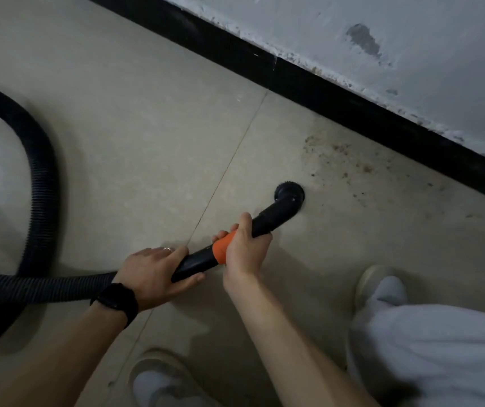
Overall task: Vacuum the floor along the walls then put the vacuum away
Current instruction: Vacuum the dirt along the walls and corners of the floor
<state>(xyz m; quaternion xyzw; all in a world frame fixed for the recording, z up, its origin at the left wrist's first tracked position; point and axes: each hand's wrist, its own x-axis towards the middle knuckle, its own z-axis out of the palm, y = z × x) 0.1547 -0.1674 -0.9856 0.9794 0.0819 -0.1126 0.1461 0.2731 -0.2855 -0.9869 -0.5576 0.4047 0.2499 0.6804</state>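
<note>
Wears a black smartwatch (115, 299) strapped on the left wrist and a thin silver ring (167, 249) on a finger of the left hand (150, 274). Shows bare forearms, pale grey trousers (441, 356), white socks (388, 289) and beige slip-on shoes (366, 282).

Indoor room — tiled floor (147, 127), black skirting (323, 95)

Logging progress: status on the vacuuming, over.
Left hand, right hand both grip wand. Brush nozzle on floor, just short of dirt patch by baseboard. Nothing blocking.
</note>
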